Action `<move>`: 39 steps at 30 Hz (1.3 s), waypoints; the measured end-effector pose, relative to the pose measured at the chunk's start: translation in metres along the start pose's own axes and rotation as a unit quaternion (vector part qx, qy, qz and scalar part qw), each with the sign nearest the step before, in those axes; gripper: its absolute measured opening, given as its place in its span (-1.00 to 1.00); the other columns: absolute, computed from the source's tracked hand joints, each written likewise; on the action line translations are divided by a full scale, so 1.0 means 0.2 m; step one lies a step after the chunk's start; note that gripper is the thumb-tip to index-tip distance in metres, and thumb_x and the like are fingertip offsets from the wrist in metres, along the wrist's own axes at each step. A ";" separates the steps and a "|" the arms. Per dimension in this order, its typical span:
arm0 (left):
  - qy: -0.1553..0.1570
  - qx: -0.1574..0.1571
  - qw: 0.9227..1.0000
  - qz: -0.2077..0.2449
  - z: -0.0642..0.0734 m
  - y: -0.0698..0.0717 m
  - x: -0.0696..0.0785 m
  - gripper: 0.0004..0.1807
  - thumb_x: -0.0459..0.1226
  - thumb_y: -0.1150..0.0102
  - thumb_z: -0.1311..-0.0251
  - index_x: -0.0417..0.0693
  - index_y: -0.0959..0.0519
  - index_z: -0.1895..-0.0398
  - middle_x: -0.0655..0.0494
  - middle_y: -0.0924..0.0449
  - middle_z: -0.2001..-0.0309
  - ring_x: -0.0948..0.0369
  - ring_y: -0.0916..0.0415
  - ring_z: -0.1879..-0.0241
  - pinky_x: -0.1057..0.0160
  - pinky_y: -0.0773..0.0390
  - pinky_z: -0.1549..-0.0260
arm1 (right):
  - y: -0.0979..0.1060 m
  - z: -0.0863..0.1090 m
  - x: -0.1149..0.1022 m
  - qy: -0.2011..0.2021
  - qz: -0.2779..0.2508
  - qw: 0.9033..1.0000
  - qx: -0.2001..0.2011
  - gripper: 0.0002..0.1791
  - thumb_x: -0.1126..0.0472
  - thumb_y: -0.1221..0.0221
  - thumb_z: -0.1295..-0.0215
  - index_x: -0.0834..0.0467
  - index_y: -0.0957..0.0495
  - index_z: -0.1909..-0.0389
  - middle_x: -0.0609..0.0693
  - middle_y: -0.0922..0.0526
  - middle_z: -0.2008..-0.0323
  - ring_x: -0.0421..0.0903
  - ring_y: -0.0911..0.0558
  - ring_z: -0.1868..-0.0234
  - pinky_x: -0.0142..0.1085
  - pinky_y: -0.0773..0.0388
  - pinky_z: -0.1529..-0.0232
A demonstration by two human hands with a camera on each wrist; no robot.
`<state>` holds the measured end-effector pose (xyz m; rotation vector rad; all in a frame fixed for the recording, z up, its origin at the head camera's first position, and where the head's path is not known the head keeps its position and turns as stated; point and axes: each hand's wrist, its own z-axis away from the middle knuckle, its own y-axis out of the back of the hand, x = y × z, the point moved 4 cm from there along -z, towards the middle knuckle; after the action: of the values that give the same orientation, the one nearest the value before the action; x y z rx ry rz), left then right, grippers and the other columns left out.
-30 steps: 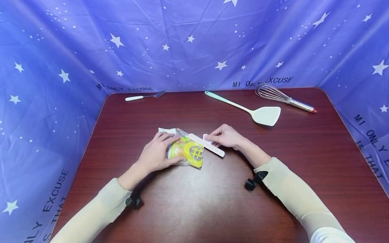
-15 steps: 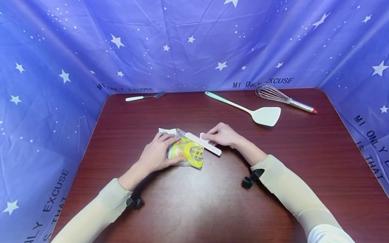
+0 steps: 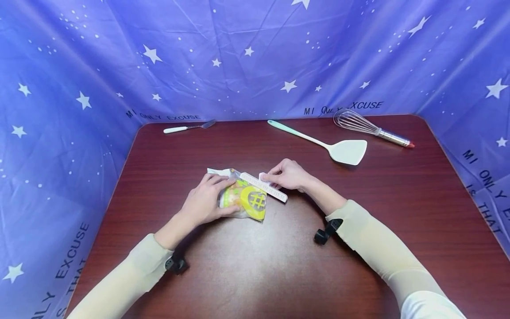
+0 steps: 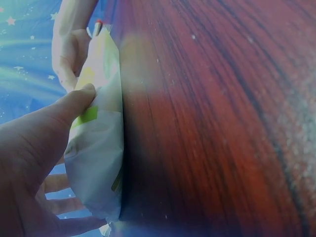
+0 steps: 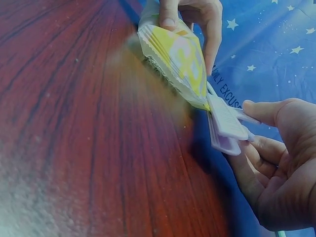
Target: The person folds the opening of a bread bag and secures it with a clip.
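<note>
A clear-and-yellow food packet (image 3: 255, 202) lies on the brown table, left of its middle. My left hand (image 3: 203, 200) grips it, thumb on the near side and fingers over the far side; the left wrist view shows the packet's pale end (image 4: 96, 153) between them. Along the packet's right edge sits a long white bag clip (image 3: 276, 193). My right hand (image 3: 291, 175) pinches the clip's handles between thumb and fingers. In the right wrist view, the clip's two bars (image 5: 228, 122) stand apart at their near end, at the packet's yellow corner (image 5: 192, 74).
A white turner with a mint handle (image 3: 347, 152) lies beyond my right hand. A wire whisk (image 3: 374, 128) rests at the back right. A small white-handled metal utensil (image 3: 176, 130) lies at the back left. A blue star-printed curtain (image 3: 255, 79) encloses the table's back and sides.
My right hand has moved a little left and away from me, bringing the bag clip farther over the packet's edge. My left hand and the packet have stayed in place.
</note>
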<state>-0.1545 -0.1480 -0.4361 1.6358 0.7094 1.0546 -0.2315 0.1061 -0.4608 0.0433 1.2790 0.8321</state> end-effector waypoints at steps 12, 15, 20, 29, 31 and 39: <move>-0.004 0.002 1.000 0.002 0.00 0.00 0.00 -0.11 0.31 -0.55 0.05 0.15 -0.64 -0.37 0.00 -0.68 -0.25 0.00 -0.48 -0.27 -0.16 -0.76 0.12 | 0.00 -0.03 -0.01 0.001 0.024 1.000 0.001 -0.66 -0.09 -0.40 -0.38 0.12 -0.88 0.16 -0.04 -0.85 0.41 -0.26 -0.77 0.49 -0.35 -0.70 0.35; -0.004 0.001 1.000 0.003 0.00 0.00 0.00 -0.11 0.31 -0.55 0.05 0.15 -0.64 -0.37 0.01 -0.68 -0.25 0.00 -0.48 -0.28 -0.16 -0.76 0.12 | 0.00 -0.03 -0.01 0.002 0.029 1.000 0.002 -0.65 -0.11 -0.40 -0.37 0.09 -0.88 0.19 -0.05 -0.85 0.42 -0.25 -0.78 0.48 -0.35 -0.69 0.35; -0.005 0.000 1.000 -0.004 -0.01 -0.01 0.00 -0.10 0.33 -0.54 0.05 0.16 -0.64 -0.37 0.02 -0.67 -0.25 0.00 -0.48 -0.28 -0.16 -0.76 0.15 | -0.01 -0.04 -0.02 0.007 0.031 0.999 0.003 -0.66 -0.11 -0.39 -0.38 0.08 -0.88 0.19 -0.05 -0.85 0.41 -0.24 -0.78 0.47 -0.35 -0.69 0.35; -0.007 0.003 1.000 -0.007 -0.01 0.00 -0.01 -0.11 0.32 -0.56 0.06 0.15 -0.65 -0.35 0.01 -0.68 -0.26 0.00 -0.49 -0.27 -0.15 -0.76 0.14 | -0.01 -0.06 -0.04 0.006 0.047 0.999 -0.001 -0.65 -0.15 -0.38 -0.38 0.04 -0.89 0.20 -0.07 -0.86 0.36 -0.22 -0.79 0.45 -0.34 -0.66 0.36; -0.007 0.003 1.000 -0.006 -0.01 -0.01 -0.01 -0.12 0.32 -0.55 0.06 0.16 -0.65 -0.35 0.01 -0.68 -0.26 0.00 -0.49 -0.28 -0.14 -0.76 0.14 | -0.01 -0.07 -0.04 0.003 0.046 0.999 -0.002 -0.65 -0.15 -0.38 -0.38 0.05 -0.89 0.18 -0.06 -0.86 0.35 -0.22 -0.79 0.45 -0.33 -0.67 0.35; -0.009 0.005 1.000 -0.007 -0.01 -0.01 -0.01 -0.12 0.32 -0.55 0.06 0.16 -0.66 -0.33 0.01 -0.68 -0.25 0.00 -0.49 -0.27 -0.15 -0.76 0.15 | -0.01 -0.08 -0.05 0.006 0.048 0.999 -0.005 -0.64 -0.17 -0.37 -0.39 0.04 -0.89 0.19 -0.05 -0.87 0.32 -0.21 -0.79 0.44 -0.33 -0.68 0.33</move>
<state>-0.1568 -0.1479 -0.4376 1.6434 0.7148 1.0265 -0.2434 0.0924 -0.4586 0.0923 1.2914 0.9235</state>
